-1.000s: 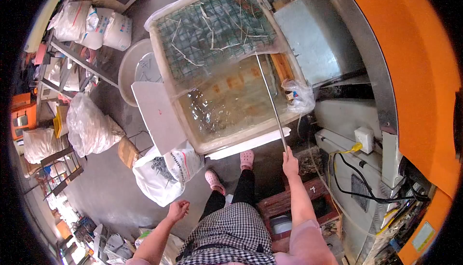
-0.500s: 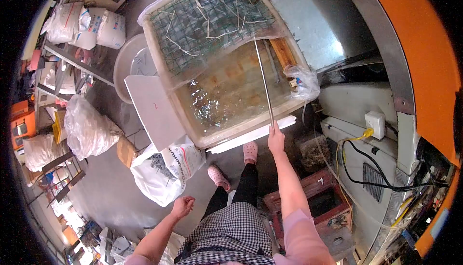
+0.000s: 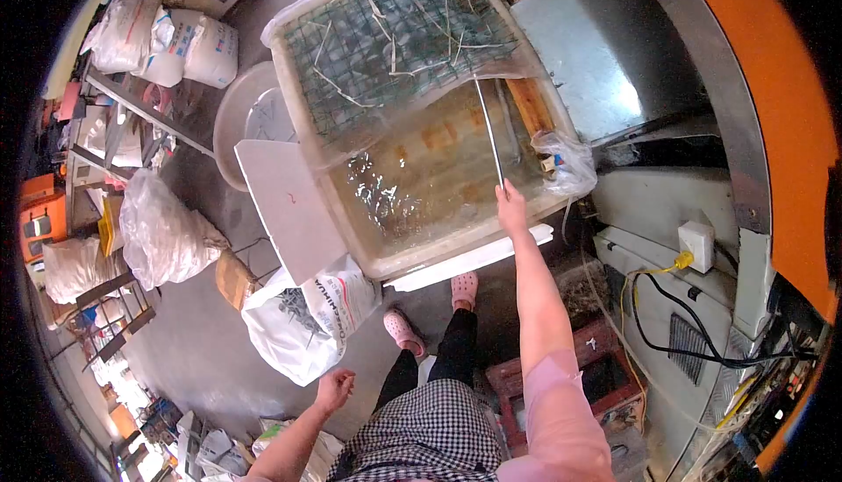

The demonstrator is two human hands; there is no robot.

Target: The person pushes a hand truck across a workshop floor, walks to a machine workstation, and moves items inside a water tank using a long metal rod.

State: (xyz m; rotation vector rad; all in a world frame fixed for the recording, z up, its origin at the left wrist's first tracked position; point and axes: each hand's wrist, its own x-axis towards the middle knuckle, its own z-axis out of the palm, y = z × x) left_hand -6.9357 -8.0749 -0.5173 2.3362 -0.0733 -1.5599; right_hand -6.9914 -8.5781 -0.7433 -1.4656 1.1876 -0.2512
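Observation:
My right hand (image 3: 511, 207) grips a thin metal rod (image 3: 488, 127) near its lower end, above the front part of a tub of murky water (image 3: 421, 153). The rod slants away from me over the water, and its far tip reaches the edge of a green mesh (image 3: 395, 39), where I cannot make out what it touches. Pale strips lie across the mesh. My left hand (image 3: 335, 390) hangs low beside my checked apron, its fingers curled with nothing in them. Nearest to it stands a white sack (image 3: 285, 342) with grey pieces inside.
A white board (image 3: 285, 210) leans at the tub's left side, by a round basin (image 3: 232, 131). Clear plastic wraps the tub's right corner. Machine panels, a socket (image 3: 697, 245) with cables, and a red crate (image 3: 561, 377) stand on the right. Filled sacks (image 3: 210, 48) are at upper left.
My right hand has moved forward over the tub's front rim, with the rod still in it. My left hand stays low and curled. The whole view has shifted slightly.

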